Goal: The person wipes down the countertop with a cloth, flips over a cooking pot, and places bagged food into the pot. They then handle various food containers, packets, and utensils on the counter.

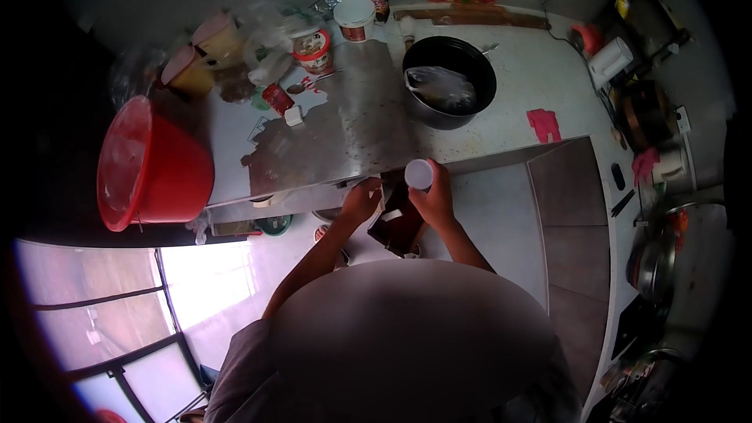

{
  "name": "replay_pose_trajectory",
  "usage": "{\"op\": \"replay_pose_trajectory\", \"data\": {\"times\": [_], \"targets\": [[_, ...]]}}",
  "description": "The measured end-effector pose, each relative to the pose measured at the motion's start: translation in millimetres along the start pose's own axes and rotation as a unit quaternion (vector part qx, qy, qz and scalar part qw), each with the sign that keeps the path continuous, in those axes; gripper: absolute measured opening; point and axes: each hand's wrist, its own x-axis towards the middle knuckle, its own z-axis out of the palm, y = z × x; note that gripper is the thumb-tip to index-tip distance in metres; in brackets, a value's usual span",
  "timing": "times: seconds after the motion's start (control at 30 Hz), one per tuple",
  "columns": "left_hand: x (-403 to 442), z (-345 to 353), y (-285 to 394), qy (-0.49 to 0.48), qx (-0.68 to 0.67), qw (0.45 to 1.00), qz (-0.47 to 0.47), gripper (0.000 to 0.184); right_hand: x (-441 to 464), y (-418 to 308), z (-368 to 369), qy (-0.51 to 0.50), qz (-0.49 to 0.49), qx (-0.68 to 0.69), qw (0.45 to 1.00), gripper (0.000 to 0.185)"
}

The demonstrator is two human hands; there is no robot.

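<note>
Head view: pale cup point(419, 175) clamped inside right hand's point(437, 200) grip, left hand's point(361, 200) grip unclear.

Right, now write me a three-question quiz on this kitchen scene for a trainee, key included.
1. Multiple choice: What lies inside the round black pot?
A) a red packet
B) a clear plastic bag
C) a pink cloth

2. True or false: The large red plastic tub stands to the left of the pot.

3. Short answer: Which of the two hands holds the small, round, pale container?

Key: 1. B; 2. true; 3. the right hand
</note>
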Motion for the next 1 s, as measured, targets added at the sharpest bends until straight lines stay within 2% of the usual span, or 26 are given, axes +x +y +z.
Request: {"op": "replay_pose_trajectory", "data": {"times": [0.07,0.13,0.23,0.37,0.4,0.53,0.8,0.9,1.0], "targets": [[-3.2,-2.2,33.3,0.036,0.053,0.998,0.014,0.033,-11.0,6.6,-1.3,-0.036,0.010,-0.023,0.999,0.079],[-1.1,7.1,35.1,0.012,0.041,0.998,0.038,0.036,-20.1,6.3,-5.8,-0.064,-0.004,-0.047,0.997,0.087],[0.5,15.2,34.2,0.018,0.035,0.997,0.064,0.041,-30.3,8.0,-8.3,-0.090,0.026,-0.064,0.994,0.086],[-0.5,11.6,31.2,0.061,0.032,0.995,0.077,0.039,-24.4,13.5,-10.2,-0.038,0.036,-0.023,0.998,0.074],[-1.1,7.1,31.9,0.076,0.029,0.994,0.077,0.038,-20.8,11.1,-10.3,-0.027,0.026,-0.013,0.999,0.065],[-2.6,-11.0,31.1,0.097,0.006,0.994,0.048,0.039,-2.1,-2.2,-0.7,-0.015,-0.018,0.006,1.000,0.057],[-1.9,-76.6,0.0,0.196,-0.050,0.979,-0.007,0.040,37.5,-51.8,72.2,-0.054,-0.048,0.050,0.996,0.051],[2.9,-112.4,-36.0,0.250,0.040,0.967,0.022,0.043,60.1,-67.8,113.4,-0.069,-0.077,0.041,0.994,0.050],[4.6,-159.8,-55.0,0.240,0.083,0.967,-0.022,0.050,88.4,-77.4,160.5,-0.091,-0.104,0.008,0.990,0.050]]}}
